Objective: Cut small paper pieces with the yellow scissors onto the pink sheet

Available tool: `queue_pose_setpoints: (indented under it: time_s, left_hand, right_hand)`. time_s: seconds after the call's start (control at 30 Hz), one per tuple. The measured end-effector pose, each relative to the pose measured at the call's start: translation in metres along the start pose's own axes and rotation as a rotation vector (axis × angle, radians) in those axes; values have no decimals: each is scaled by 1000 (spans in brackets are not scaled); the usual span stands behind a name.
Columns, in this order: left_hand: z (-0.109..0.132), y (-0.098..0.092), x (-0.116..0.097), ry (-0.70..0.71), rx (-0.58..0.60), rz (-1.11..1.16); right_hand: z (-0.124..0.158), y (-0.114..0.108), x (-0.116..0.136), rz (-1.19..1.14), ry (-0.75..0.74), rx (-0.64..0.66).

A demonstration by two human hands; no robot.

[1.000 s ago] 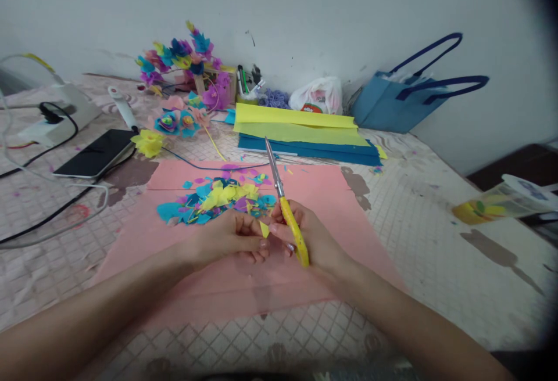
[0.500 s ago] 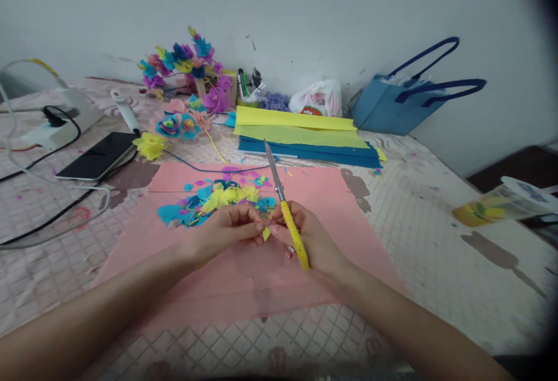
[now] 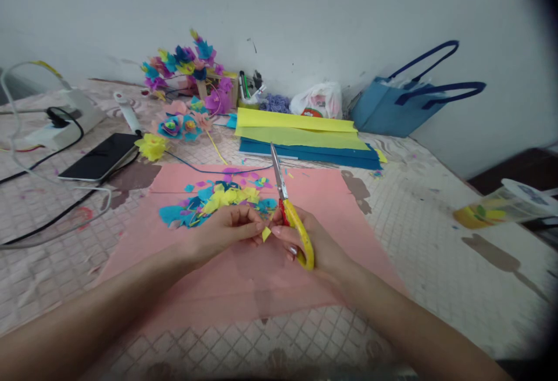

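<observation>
My left hand (image 3: pixel 226 231) is curled over the pink paper sheet (image 3: pixel 244 279), and its fingertips pinch a small yellow paper piece (image 3: pixel 266 233). My right hand (image 3: pixel 311 240) meets it there, also touching the yellow piece, while gripping yellow-handled scissors (image 3: pixel 291 212). The blades are closed and point away from me. Just beyond my hands lies a heap of blue, yellow and purple paper scraps (image 3: pixel 213 202) on the pink sheet.
Folded yellow, green and blue paper sheets (image 3: pixel 305 137) lie behind. Paper flowers (image 3: pixel 185 73) stand at the back left, near a phone (image 3: pixel 102 157), cables and a power strip (image 3: pixel 65 119). A blue bag (image 3: pixel 392 105) leans on the wall. A plastic container (image 3: pixel 501 204) lies at right.
The yellow piece has been folded smaller between my fingertips. The scissors have tilted slightly, showing the handle loop; my hands stay in place.
</observation>
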State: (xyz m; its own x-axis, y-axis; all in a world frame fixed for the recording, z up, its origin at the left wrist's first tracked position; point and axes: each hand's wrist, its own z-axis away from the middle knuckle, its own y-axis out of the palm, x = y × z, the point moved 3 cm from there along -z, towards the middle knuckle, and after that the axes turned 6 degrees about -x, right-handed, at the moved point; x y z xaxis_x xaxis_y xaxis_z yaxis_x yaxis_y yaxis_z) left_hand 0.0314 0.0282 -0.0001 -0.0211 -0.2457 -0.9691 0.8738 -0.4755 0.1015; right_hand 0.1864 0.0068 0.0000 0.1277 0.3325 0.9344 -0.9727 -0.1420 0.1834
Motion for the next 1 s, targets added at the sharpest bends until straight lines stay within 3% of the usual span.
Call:
queue_pose_setpoints:
  time_s: [0.23,0.37,0.6,0.8,1.0]
  left_hand:
    - [0,2,-1,5,9,11]
    - [0,2,-2,25,-65,10]
    - [6,3,-5,282,-252,-184]
    - [10,9,-3,357,-240,-315]
    - [8,9,-2,356,-196,-255]
  right_hand:
    - [0,1,1,39,-15,14]
    - [0,0,2,76,-29,-41]
    - [2,-2,2,78,-96,-108]
    - [5,3,3,109,-127,-105]
    - [3,-1,3,115,-148,-110]
